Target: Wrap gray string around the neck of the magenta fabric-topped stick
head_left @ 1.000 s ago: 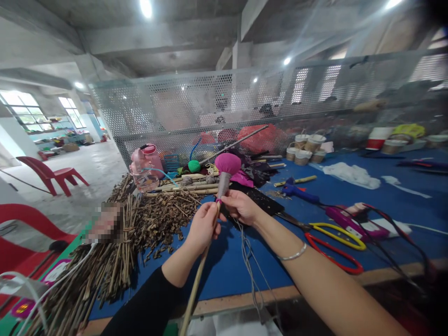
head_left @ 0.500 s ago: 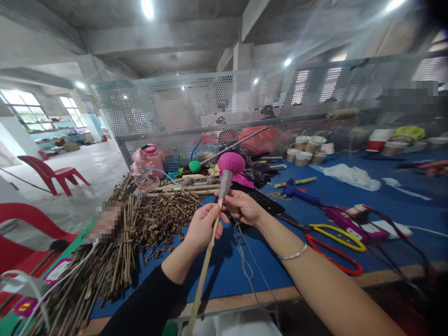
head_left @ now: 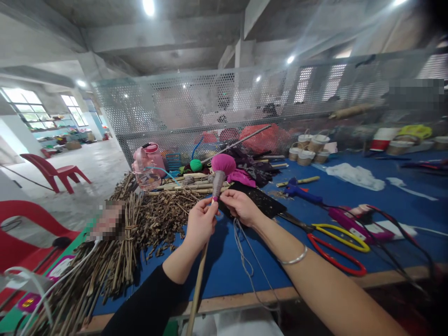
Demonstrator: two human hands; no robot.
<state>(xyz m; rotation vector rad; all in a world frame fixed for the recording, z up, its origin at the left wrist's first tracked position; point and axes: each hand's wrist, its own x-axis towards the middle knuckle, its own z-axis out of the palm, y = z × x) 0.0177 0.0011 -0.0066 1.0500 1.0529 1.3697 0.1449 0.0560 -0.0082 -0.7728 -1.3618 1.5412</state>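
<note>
My left hand [head_left: 200, 225] is closed round a thin bamboo stick [head_left: 196, 291] that rises from below the table edge. The stick's top carries a round magenta cloth head [head_left: 222, 165] with a grey wrapped neck [head_left: 217, 184]. My right hand [head_left: 238, 205] pinches a grey string [head_left: 247, 261] at the base of that neck, close to the left hand's fingertips. The string hangs in loops below my right wrist, which wears a silver bangle [head_left: 294, 257]. Both hands hover over the blue table top [head_left: 224, 270].
A heap of dry brown twigs [head_left: 115, 252] fills the table's left. Red-and-yellow scissors [head_left: 338, 245], a purple glue gun [head_left: 350, 219] with black cable and a blue tool [head_left: 297, 190] lie right. A pink jug [head_left: 147, 163], bamboo sticks and small pots stand by the perforated metal screen. Red chairs stand left.
The stick and its magenta head have tilted slightly left and my two hands have drawn closer together at the neck. The hanging string has swung a little.
</note>
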